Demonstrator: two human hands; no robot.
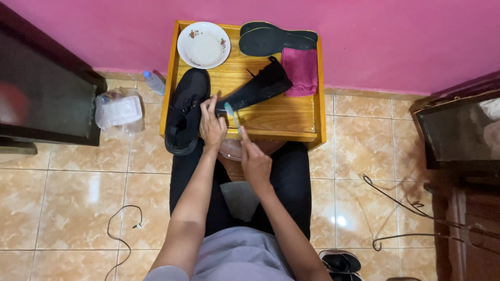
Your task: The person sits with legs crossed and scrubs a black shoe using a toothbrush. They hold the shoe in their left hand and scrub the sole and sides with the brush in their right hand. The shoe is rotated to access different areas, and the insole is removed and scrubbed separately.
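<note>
At frame centre, left hand (212, 126) grips near end of black insole (256, 88), fingers closed on it. Insole lies diagonally across wooden table (276, 117), far end toward upper right. Right hand (253, 158) just beside it, fingers closed on toothbrush (232, 115), bristle end at insole's near end. Black shoe (186, 110) touching left hand, overhanging table's left edge. White floral bowl (203, 45) at table's upper left. Second insole (276, 38) at upper right, pink cloth (300, 71) below it. Plastic bottle (153, 81) on floor left of table.
</note>
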